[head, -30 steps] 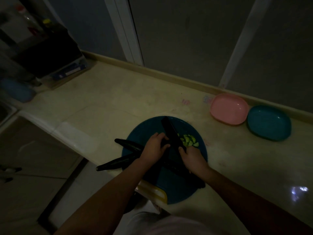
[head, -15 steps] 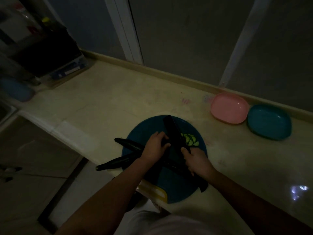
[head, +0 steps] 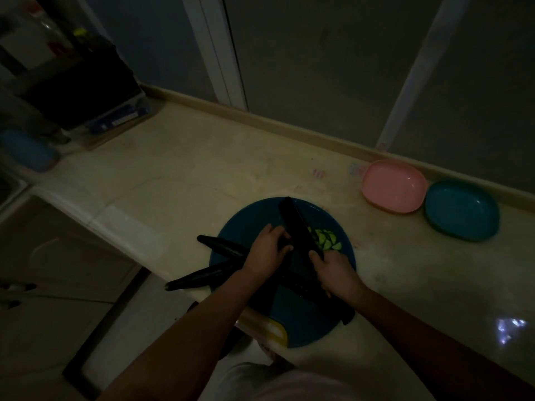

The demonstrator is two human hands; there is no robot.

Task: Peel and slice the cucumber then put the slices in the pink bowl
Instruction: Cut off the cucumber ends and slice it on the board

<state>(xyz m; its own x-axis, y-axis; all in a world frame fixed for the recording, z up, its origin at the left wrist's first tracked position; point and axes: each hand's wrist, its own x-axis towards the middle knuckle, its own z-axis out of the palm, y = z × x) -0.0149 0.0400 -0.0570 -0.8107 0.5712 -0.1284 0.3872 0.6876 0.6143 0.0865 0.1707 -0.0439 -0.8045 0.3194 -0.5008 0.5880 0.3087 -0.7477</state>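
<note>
Round dark-blue cutting board (head: 249, 227) on pale counter (head: 173, 169); teal bowl (head: 461, 211) touching empty pink oval bowl (head: 393, 186). Left hand (head: 265, 253) pins dark cucumber (head: 223, 246); right hand (head: 335, 274) grips black knife (head: 298, 227) beside pale-green slices (head: 327, 240).

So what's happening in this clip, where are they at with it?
A person is slicing cucumber on a round blue board in dim light. The left hand steadies the cucumber while the right hand holds a dark knife across it. A small pile of green slices lies on the board beside the blade. Two more dark cucumbers stick out to the left. The pink bowl looks empty.
</note>
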